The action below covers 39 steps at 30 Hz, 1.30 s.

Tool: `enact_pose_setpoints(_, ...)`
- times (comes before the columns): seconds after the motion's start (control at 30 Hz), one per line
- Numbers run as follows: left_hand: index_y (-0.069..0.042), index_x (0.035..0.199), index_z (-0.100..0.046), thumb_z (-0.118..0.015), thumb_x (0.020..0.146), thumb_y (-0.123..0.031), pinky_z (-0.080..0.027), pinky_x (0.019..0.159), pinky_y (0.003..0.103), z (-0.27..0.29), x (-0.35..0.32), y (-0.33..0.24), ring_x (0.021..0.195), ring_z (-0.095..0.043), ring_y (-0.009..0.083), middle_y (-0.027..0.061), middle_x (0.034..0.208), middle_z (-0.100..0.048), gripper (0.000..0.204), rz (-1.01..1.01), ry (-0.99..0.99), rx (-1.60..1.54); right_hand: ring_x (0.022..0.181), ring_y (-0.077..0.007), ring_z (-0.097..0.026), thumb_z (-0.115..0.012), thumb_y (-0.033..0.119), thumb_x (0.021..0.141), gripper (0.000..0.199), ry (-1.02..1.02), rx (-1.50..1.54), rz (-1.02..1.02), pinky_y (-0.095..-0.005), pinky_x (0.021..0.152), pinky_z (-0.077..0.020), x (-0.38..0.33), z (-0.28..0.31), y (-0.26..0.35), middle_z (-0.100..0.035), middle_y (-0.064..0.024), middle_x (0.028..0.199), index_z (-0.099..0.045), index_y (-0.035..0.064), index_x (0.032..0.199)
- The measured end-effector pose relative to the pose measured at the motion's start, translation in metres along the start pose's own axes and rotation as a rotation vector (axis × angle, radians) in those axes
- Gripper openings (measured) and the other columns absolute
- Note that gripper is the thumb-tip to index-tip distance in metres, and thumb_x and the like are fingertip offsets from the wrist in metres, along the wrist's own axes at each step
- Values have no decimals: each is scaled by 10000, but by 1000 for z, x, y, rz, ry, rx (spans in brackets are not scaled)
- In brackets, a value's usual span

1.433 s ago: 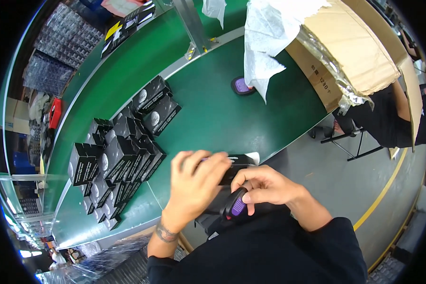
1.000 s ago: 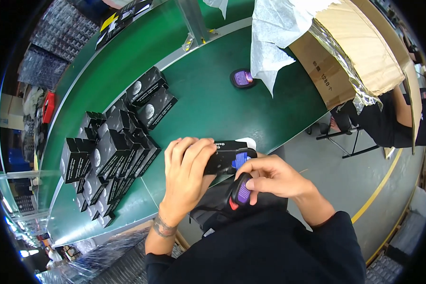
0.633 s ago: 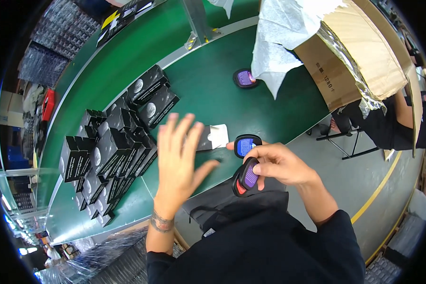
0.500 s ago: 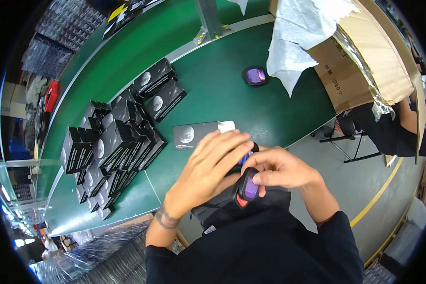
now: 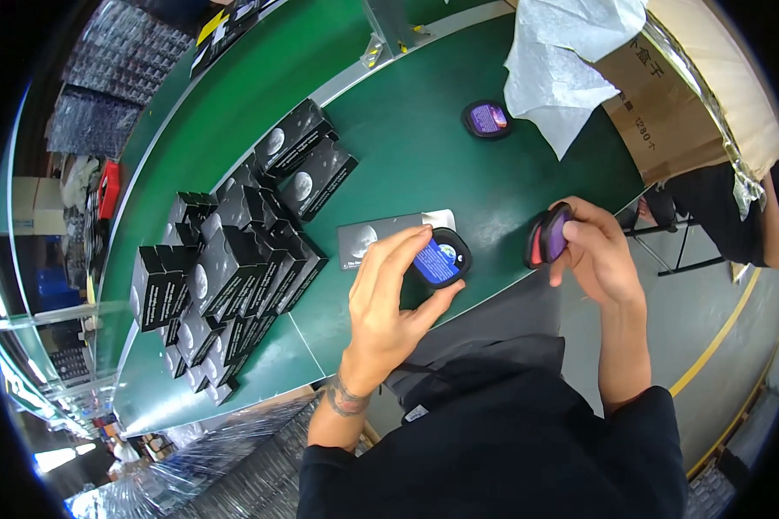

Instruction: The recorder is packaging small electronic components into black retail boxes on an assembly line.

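Observation:
My left hand (image 5: pixel 381 316) grips a rounded black case with a blue label (image 5: pixel 438 259) by its edges, between thumb and fingers. Just beyond it, a dark box with a moon picture (image 5: pixel 352 248) lies flat on the green table, its pale end flap out; the fingers cover part of it. Off to the right, my right hand (image 5: pixel 604 251) pinches a black case with a purple label (image 5: pixel 559 233). Pressed against that is a second black case with a red face (image 5: pixel 537 245). Another purple-labelled case (image 5: pixel 487 119) lies alone farther back on the table.
Many dark moon-picture boxes (image 5: pixel 225 268) are piled on the left of the green table (image 5: pixel 415 164). At the back right stands a large open carton (image 5: pixel 666 121) with white sheet material (image 5: pixel 550 78) hanging over its side. A person in dark clothes (image 5: pixel 723 203) sits beyond it.
My hands have moved apart. The left now shows the blue-labelled case in front of the box; the right has moved right with the purple and red cases. The view has shifted slightly.

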<state>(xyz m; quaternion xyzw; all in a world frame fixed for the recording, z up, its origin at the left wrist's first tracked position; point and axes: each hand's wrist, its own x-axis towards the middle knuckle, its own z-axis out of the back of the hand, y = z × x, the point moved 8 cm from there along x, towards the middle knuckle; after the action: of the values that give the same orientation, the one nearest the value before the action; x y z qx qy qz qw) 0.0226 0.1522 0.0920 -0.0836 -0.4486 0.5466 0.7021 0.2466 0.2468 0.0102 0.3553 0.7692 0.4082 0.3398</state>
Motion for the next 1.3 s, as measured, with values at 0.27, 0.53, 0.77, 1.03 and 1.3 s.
enact_pose_setpoints(0.27,37,1261,-656,-949,652,-3,-568,917,386,-7,-1,0,1051,-709,327,194,1190,-723,677,10,11,81,883,-134,-698,-663,81,1003,220,9,-40,7,-291,622,-627,11,-37,-7,-719,-89,1048,-691,-70,1161)
enact_pose_setpoints(0.53,32,1300,-655,-944,649,-5,-576,922,394,-17,-4,-2,1074,-711,337,194,1219,-712,714,54,76,115,825,-83,-700,-696,89,998,267,-90,-294,51,-244,633,-577,10,-65,-3,-765,-73,993,-690,-57,1221)
enact_pose_setpoints(0.77,42,1265,-664,-926,675,8,-619,877,388,-9,-3,-7,1068,-729,352,199,1243,-686,646,-6,15,90,860,-170,-761,-650,158,1042,286,-68,-122,-19,-277,635,-606,8,-50,-5,-761,-132,1031,-617,-59,1227)
enact_pose_setpoints(1.03,47,1268,-634,-932,687,14,-623,904,389,-5,-8,-3,1093,-732,357,239,1245,-696,655,-18,-35,60,857,-230,-779,-565,167,1071,244,-180,-55,14,-284,610,-616,-3,-14,-13,-730,-128,1066,-586,-29,1214)
enact_pose_setpoints(1.3,43,1285,-605,-930,703,10,-619,917,398,-15,-11,-10,1117,-727,369,255,1264,-694,667,-24,-16,12,808,-86,-668,-727,144,1005,240,24,45,-2,-231,595,-537,-6,-61,-26,-702,-61,960,-655,-33,1150)
